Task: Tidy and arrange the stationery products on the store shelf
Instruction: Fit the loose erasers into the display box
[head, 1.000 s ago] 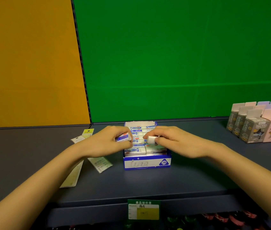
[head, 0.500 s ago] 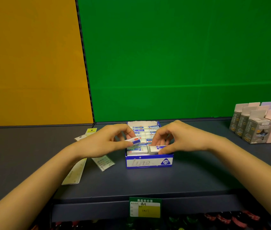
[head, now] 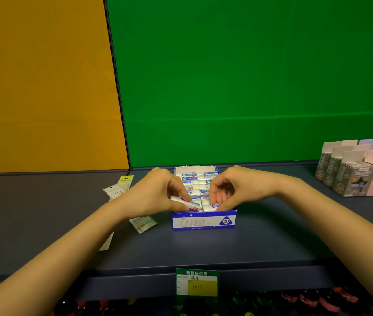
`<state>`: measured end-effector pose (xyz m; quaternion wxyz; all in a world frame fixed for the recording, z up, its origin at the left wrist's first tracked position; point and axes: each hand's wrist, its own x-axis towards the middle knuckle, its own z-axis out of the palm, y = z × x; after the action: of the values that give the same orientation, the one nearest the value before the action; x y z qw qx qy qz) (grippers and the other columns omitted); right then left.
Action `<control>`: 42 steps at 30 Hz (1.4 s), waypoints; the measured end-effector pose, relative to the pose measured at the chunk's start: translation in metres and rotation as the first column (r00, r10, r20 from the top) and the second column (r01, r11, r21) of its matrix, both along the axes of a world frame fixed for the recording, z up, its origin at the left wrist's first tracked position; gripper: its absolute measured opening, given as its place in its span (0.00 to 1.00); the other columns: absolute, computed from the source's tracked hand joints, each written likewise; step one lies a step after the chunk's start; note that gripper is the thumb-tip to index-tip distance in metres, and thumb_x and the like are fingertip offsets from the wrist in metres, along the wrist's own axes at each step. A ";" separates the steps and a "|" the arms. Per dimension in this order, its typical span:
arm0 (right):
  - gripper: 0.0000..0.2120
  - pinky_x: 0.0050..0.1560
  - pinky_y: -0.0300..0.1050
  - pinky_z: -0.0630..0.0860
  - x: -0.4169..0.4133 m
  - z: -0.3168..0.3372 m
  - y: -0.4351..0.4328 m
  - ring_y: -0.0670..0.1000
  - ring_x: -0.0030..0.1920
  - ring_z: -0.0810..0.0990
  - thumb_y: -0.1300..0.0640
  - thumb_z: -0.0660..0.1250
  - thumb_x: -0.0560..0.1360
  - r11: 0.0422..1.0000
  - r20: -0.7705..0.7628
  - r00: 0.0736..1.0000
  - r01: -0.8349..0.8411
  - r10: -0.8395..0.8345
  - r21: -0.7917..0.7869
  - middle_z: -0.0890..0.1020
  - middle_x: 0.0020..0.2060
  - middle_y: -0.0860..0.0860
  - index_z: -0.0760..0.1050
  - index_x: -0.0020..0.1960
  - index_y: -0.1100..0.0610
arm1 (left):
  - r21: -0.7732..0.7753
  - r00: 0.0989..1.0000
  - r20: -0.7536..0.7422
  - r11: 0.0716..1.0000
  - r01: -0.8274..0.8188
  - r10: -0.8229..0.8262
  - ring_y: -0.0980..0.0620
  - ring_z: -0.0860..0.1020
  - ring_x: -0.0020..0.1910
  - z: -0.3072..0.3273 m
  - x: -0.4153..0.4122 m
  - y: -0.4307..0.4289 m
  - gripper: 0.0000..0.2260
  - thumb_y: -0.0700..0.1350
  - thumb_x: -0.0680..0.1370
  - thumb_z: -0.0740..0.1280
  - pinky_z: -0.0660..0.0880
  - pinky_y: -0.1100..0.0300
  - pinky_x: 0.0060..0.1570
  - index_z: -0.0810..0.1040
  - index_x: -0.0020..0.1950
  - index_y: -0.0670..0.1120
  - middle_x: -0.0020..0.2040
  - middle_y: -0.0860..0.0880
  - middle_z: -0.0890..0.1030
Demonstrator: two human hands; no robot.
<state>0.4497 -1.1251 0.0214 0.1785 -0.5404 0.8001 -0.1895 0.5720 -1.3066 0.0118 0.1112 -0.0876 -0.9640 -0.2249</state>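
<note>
A blue and white display box (head: 203,221) marked 2B stands mid-shelf, filled with two rows of white erasers (head: 191,179) in blue sleeves. My left hand (head: 156,195) pinches one eraser (head: 192,205) at the box's front left corner, tilted against the row. My right hand (head: 233,189) hovers over the front right, fingers curled, thumb and fingertips on the front eraser (head: 210,206) there.
Flat packets (head: 121,187) and a small card pack (head: 143,224) lie on the dark shelf (head: 226,247) left of the box. Grey and pink cartons (head: 354,174) stand at the right. A price tag (head: 197,282) hangs on the shelf edge; bottles sit below.
My left hand has brought its eraser down to the box's front left corner. My right hand shifted slightly forward over the front right eraser.
</note>
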 end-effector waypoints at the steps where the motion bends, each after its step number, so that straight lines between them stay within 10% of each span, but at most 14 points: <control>1: 0.07 0.40 0.33 0.74 -0.001 -0.001 0.001 0.43 0.36 0.75 0.60 0.73 0.69 1.000 0.023 1.000 -0.004 0.005 -0.012 0.79 0.35 0.45 0.78 0.44 0.52 | -0.002 1.000 -0.002 1.000 0.007 -0.007 0.51 0.80 0.48 0.000 -0.001 0.001 0.11 0.45 0.69 0.74 0.76 0.57 0.45 0.84 0.49 0.44 0.48 0.48 0.84; 42: 0.07 0.49 0.47 0.78 0.007 -0.004 0.003 0.45 0.42 0.82 0.51 0.69 0.72 0.994 -0.215 0.976 0.021 -0.043 -0.105 0.84 0.41 0.45 0.83 0.46 0.53 | -0.259 0.995 0.049 0.961 0.102 -0.092 0.61 0.67 0.61 -0.011 0.023 -0.014 0.19 0.37 0.77 0.57 0.58 0.76 0.58 0.74 0.65 0.50 0.64 0.55 0.76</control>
<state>0.4565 -1.1219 0.0176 0.0590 -0.5535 0.8126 -0.1728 0.5946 -1.3204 0.0009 0.0698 -0.1444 -0.9817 -0.1029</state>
